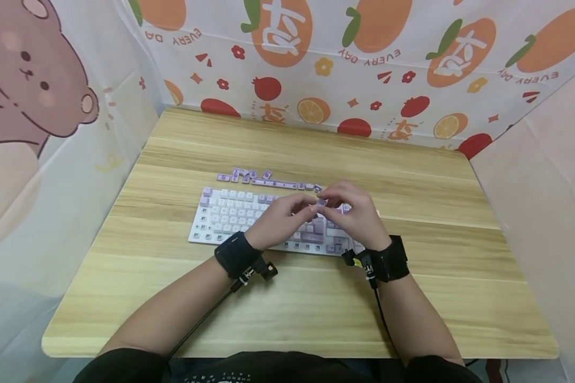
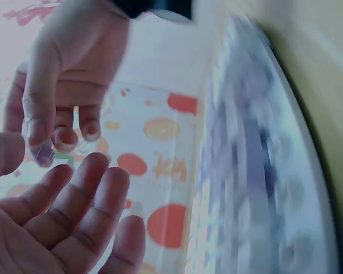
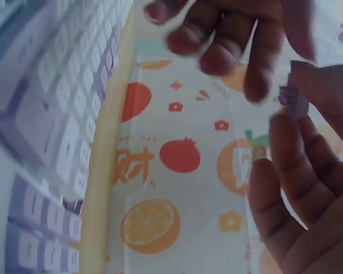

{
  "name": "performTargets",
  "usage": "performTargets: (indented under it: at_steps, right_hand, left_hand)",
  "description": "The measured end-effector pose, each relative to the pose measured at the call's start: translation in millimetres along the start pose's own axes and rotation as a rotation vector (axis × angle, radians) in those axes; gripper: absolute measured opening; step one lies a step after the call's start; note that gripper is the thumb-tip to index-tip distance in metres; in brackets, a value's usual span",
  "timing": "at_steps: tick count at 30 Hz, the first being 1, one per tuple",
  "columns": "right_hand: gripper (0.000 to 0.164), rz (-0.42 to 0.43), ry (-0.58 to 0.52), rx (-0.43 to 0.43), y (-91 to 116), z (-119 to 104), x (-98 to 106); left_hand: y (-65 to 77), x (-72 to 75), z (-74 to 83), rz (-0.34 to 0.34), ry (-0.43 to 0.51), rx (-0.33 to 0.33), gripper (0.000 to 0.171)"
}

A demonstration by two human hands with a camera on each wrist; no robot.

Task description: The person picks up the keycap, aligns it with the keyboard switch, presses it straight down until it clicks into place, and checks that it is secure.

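Observation:
A small purple keycap [image 3: 297, 103] is pinched between the thumb and index finger of my right hand [image 1: 359, 215], above the right part of the keyboard. My left hand [image 1: 280, 221] is held close beside it, fingers apart and slightly bent, with nothing seen in its grasp. Under both hands lies a white keyboard [image 1: 195, 235] with white and purple keycaps; several positions along its left and front edges show bare switches. The hands hide part of its middle and right. Loose purple keycaps [image 1: 274, 183] lie in a rough row behind the keyboard.
The wooden table [image 1: 287, 314] carries the keyboard near its middle. A printed fruit cloth [image 1: 292, 80] stands along the back edge, with pale cloths at left and right. Black straps [image 1: 239, 255] with cameras and cables sit on both wrists.

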State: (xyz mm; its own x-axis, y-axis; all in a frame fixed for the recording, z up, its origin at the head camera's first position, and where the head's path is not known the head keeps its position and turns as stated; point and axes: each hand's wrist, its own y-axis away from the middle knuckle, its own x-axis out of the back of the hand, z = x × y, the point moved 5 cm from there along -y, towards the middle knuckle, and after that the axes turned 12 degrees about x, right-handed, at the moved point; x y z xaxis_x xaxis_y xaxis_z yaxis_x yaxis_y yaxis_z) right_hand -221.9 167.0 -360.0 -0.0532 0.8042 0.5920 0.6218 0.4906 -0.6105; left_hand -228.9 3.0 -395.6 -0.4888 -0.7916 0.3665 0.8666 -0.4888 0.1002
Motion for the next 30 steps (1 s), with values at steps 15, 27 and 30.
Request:
performTargets:
  at_steps: [15, 27, 30]
  right_hand:
    - [0.032, 0.030, 0.286, 0.240, 8, -27, -15]
    - [0.027, -0.027, 0.258, 0.198, 13, -21, -13]
    - [0.024, 0.012, 0.286, 0.192, 15, -21, -12]
  left_hand:
    - [-0.9, -1.8, -1.5, -0.056, 0.236, 0.040, 0.029]
    - [-1.0, -3.5, 0.1, -0.059, 0.139, 0.006, 0.021]
    - [-0.3, -5.6, 1.1, -0.068, 0.153, 0.007, 0.024]
